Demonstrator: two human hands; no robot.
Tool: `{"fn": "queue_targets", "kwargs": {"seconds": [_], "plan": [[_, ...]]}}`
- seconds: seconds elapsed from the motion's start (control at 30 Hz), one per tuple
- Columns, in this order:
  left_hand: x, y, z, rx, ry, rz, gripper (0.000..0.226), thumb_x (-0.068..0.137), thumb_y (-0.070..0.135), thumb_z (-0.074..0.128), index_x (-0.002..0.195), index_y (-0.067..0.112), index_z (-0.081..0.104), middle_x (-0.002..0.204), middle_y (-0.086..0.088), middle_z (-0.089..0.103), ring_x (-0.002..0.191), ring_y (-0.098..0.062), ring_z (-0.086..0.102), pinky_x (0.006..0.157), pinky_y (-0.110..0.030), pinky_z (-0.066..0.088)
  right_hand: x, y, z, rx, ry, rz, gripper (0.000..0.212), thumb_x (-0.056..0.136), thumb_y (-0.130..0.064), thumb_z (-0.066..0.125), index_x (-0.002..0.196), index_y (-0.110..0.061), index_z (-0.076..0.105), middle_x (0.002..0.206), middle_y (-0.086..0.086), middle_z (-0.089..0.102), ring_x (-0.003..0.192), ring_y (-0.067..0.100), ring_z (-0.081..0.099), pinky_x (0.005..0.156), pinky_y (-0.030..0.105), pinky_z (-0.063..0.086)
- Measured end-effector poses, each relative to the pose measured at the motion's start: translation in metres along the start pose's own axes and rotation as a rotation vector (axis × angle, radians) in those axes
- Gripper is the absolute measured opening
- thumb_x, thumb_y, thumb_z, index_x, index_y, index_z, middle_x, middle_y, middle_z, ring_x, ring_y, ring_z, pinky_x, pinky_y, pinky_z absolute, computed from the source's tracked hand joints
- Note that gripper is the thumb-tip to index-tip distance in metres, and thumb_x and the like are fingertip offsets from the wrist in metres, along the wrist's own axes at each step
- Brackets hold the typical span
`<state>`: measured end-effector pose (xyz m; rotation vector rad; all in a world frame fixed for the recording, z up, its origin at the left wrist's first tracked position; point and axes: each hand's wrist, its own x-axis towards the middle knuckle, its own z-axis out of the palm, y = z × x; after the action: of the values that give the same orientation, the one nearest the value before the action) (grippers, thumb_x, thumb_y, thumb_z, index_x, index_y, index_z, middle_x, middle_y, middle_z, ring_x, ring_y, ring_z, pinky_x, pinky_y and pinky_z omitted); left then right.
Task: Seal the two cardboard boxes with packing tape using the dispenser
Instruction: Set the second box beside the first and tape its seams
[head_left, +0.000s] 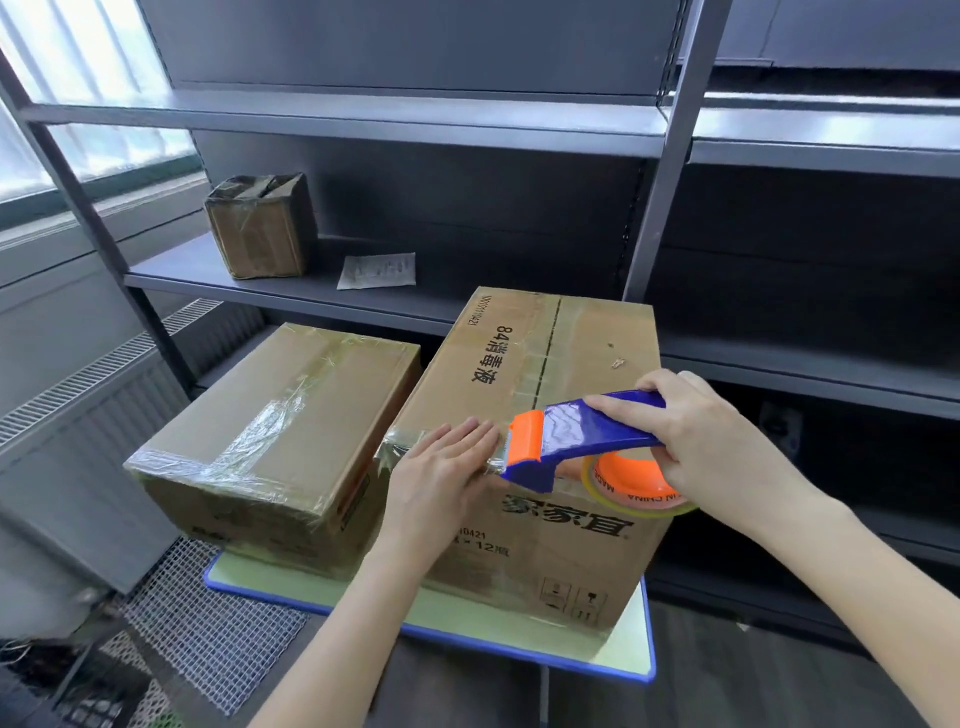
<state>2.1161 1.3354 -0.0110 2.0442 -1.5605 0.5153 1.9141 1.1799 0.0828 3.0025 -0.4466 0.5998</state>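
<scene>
With both boxes on the table (626, 662), the left hand (441, 467) lies flat, fingers straight, pressing the tape end (400, 441) onto the near top edge of the large box (587, 353). At its 3 o'clock the right hand (711, 447) grips the handle of the dispenser (582, 436). Hold the tape end down firmly and draw the dispenser low toward 3 o'clock so the strip lies without creases. The smaller box (280, 415), already taped, sits just beside the large box at 9 o'clock.
</scene>
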Motion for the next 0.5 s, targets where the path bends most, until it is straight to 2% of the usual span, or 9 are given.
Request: {"fn": "queue_targets", "kwargs": {"seconds": [0.13, 0.27, 0.4, 0.5], "plan": [[-0.001, -0.002, -0.002, -0.042, 0.007, -0.057, 0.049, 0.073, 0.034, 0.077, 0.117, 0.017, 0.066, 0.12, 0.004, 0.063, 0.118, -0.007, 0.053, 0.103, -0.026, 0.037, -0.023, 0.032, -0.02, 0.019, 0.046, 0.084, 0.07, 0.069, 0.007, 0.073, 0.128, -0.026, 0.057, 0.094, 0.008, 0.056, 0.083, 0.025, 0.053, 0.063, 0.028, 0.042], [0.002, 0.006, -0.002, -0.019, 0.014, -0.04, 0.05, 0.07, 0.032, 0.079, 0.116, 0.017, 0.067, 0.118, 0.004, 0.064, 0.117, -0.003, 0.048, 0.103, -0.03, 0.036, -0.046, 0.051, -0.028, 0.029, 0.019, 0.111, 0.07, 0.072, 0.004, 0.073, 0.132, -0.027, 0.052, 0.101, 0.009, 0.054, 0.092, 0.024, 0.051, 0.068, 0.026, 0.038], [0.0, 0.006, -0.003, -0.035, 0.0, -0.063, 0.05, 0.071, 0.028, 0.08, 0.117, 0.017, 0.065, 0.12, 0.005, 0.062, 0.118, -0.002, 0.046, 0.106, -0.017, 0.025, -0.054, 0.058, -0.027, 0.11, 0.009, 0.111, 0.065, 0.078, 0.002, 0.069, 0.133, -0.028, 0.05, 0.109, 0.009, 0.052, 0.101, 0.022, 0.047, 0.072, 0.022, 0.036], [0.001, 0.005, -0.005, -0.06, -0.03, -0.081, 0.051, 0.072, 0.027, 0.08, 0.12, 0.018, 0.064, 0.122, 0.007, 0.06, 0.119, -0.001, 0.045, 0.108, -0.012, 0.02, -0.062, 0.072, -0.036, 0.194, 0.067, 0.144, 0.062, 0.078, 0.006, 0.064, 0.129, -0.028, 0.053, 0.103, 0.004, 0.047, 0.097, 0.021, 0.045, 0.074, 0.026, 0.035]]}}
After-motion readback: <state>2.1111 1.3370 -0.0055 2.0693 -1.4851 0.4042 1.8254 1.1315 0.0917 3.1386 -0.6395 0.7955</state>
